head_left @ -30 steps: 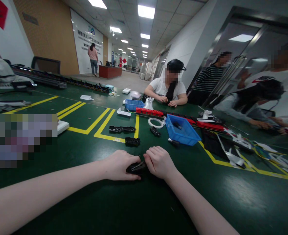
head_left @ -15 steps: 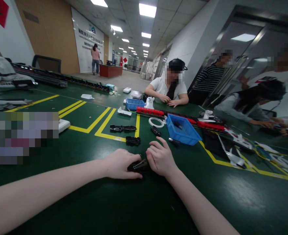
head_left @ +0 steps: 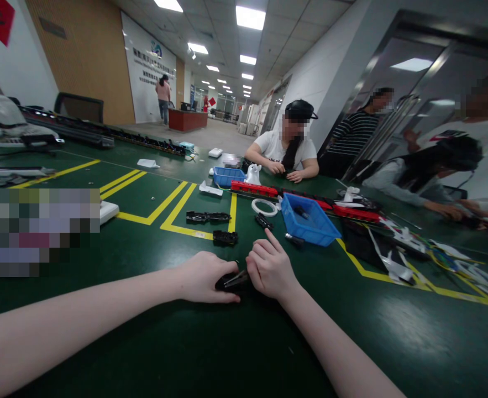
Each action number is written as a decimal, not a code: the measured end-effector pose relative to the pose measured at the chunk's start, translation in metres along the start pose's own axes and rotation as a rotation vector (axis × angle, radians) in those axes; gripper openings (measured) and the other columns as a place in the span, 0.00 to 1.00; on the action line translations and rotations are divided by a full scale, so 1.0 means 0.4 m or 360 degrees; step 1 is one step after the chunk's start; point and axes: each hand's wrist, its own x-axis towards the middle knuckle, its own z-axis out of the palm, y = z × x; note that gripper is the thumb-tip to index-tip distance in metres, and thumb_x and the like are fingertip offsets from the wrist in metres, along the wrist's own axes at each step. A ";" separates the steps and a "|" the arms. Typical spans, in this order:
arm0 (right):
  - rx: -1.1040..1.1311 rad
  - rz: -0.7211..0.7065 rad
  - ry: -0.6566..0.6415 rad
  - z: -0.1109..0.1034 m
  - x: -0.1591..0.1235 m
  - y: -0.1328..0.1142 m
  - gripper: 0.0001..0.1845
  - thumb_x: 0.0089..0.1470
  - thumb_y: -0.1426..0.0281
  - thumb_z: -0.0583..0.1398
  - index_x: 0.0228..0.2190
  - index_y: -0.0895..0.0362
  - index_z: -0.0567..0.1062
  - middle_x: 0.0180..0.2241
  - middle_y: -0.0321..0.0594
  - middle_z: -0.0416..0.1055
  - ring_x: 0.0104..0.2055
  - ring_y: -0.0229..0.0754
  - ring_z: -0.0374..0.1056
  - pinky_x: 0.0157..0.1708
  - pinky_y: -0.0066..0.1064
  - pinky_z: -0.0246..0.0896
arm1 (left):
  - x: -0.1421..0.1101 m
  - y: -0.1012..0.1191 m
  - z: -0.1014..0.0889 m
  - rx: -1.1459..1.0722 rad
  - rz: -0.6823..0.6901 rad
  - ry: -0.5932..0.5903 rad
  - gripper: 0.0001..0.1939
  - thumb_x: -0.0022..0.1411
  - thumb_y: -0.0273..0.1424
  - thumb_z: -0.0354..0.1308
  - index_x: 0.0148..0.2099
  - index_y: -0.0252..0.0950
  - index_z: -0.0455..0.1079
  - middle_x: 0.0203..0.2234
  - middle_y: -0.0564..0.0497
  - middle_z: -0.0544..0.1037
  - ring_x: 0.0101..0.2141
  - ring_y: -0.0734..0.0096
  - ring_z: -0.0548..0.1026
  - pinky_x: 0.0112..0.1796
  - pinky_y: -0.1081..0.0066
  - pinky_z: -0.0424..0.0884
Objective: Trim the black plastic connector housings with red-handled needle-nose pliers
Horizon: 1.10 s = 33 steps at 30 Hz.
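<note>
My left hand [head_left: 210,277] is closed at the fingertips on a small black part with a shiny, narrow metal-looking strip [head_left: 236,281], low over the green table. My right hand [head_left: 269,266] is curled round the other end of this part, with its index finger stretched out. The fingers hide much of the part, so its exact kind cannot be made out. Just beyond the hands lies a short black piece [head_left: 225,237]. A longer black openwork piece [head_left: 208,217] rests inside the yellow tape marking. Another small black piece [head_left: 263,221] lies beyond my right fingertip.
A blue bin [head_left: 311,220] holding dark parts stands ahead right, with a black piece [head_left: 294,240] beside it. Near it are a white ring [head_left: 264,207] and a red-and-black strip [head_left: 255,189]. A co-worker [head_left: 291,146] sits opposite; others are at the right.
Both hands keep their hold on the black part, with only a very slight shift. My right index finger reaches a little further forward.
</note>
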 end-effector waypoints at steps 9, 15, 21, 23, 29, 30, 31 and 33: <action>-0.0098 0.0016 0.0063 -0.002 -0.002 -0.004 0.15 0.58 0.72 0.51 0.23 0.54 0.72 0.26 0.38 0.70 0.43 0.43 0.65 0.63 0.44 0.47 | 0.001 0.000 -0.002 0.0002 0.0002 -0.0016 0.19 0.62 0.49 0.58 0.39 0.37 0.66 0.27 0.53 0.75 0.24 0.70 0.72 0.24 0.74 0.61; -0.0117 0.0000 0.0044 -0.001 0.000 0.010 0.15 0.59 0.73 0.51 0.23 0.54 0.72 0.27 0.38 0.71 0.43 0.43 0.65 0.63 0.43 0.47 | 0.002 0.004 -0.006 0.0011 -0.0019 -0.0049 0.19 0.63 0.49 0.56 0.39 0.37 0.66 0.27 0.54 0.74 0.24 0.71 0.71 0.24 0.74 0.60; -0.0139 -0.0016 0.0021 0.001 -0.007 0.019 0.15 0.58 0.73 0.51 0.23 0.55 0.73 0.26 0.39 0.71 0.42 0.43 0.65 0.63 0.43 0.47 | -0.001 0.003 -0.004 0.0151 0.0112 0.0100 0.18 0.63 0.47 0.58 0.43 0.37 0.66 0.38 0.49 0.72 0.36 0.64 0.72 0.35 0.68 0.67; -0.0140 -0.0022 0.0015 0.004 -0.008 0.019 0.15 0.58 0.73 0.52 0.23 0.55 0.73 0.26 0.39 0.71 0.42 0.43 0.65 0.63 0.43 0.48 | -0.002 0.001 -0.001 0.0171 0.0113 0.0124 0.19 0.63 0.47 0.58 0.45 0.37 0.66 0.40 0.48 0.71 0.39 0.63 0.71 0.38 0.66 0.67; -0.0123 -0.0025 -0.0016 0.008 -0.006 0.014 0.15 0.58 0.72 0.52 0.23 0.54 0.73 0.26 0.39 0.70 0.42 0.43 0.64 0.62 0.43 0.47 | -0.005 0.000 0.005 0.0153 0.0095 0.0115 0.20 0.64 0.46 0.57 0.49 0.37 0.65 0.45 0.47 0.70 0.42 0.61 0.70 0.42 0.63 0.67; -0.0118 -0.0016 -0.0020 0.007 -0.006 0.014 0.15 0.58 0.72 0.52 0.23 0.54 0.72 0.26 0.39 0.70 0.42 0.43 0.64 0.62 0.43 0.47 | -0.004 0.000 0.006 0.0150 0.0095 0.0108 0.20 0.63 0.46 0.57 0.49 0.37 0.65 0.45 0.47 0.70 0.43 0.61 0.70 0.43 0.63 0.67; -0.0112 -0.0006 -0.0022 0.007 -0.006 0.015 0.15 0.58 0.72 0.52 0.23 0.55 0.72 0.26 0.39 0.70 0.42 0.43 0.64 0.62 0.44 0.47 | -0.003 0.000 0.006 0.0146 0.0092 0.0105 0.21 0.63 0.46 0.58 0.49 0.37 0.65 0.45 0.47 0.70 0.42 0.61 0.70 0.43 0.62 0.67; -0.0095 0.0013 -0.0023 0.005 -0.008 0.017 0.14 0.58 0.72 0.52 0.23 0.55 0.72 0.27 0.39 0.69 0.42 0.43 0.64 0.62 0.45 0.47 | 0.000 0.000 0.001 0.0125 0.0063 0.0140 0.24 0.60 0.48 0.59 0.50 0.37 0.64 0.45 0.47 0.71 0.42 0.60 0.70 0.43 0.62 0.67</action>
